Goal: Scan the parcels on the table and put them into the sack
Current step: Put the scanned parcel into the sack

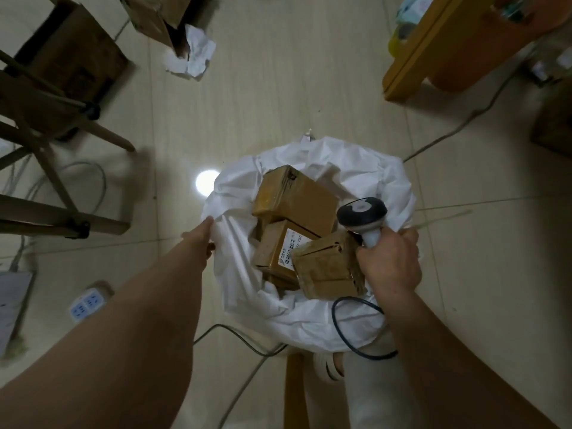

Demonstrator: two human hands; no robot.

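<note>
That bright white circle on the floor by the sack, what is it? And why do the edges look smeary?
Head view: the circle is glare, probably a lamp reflected in the shiny floor; the room is dim; the cardboard boxes and wooden table near the edges look blurred and bent by the wide lens.

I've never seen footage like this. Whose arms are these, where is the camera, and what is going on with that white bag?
The camera sits on a person's head and looks down, so the two bare arms are the wearer's own. The left hand pinches the rim of a white sack standing open on the tiled floor. The right hand grips a handheld barcode scanner and, it seems, the brown parcel beside it, over the sack's mouth. Two more cardboard parcels lie inside: a plain one and one with a barcode label.
</note>
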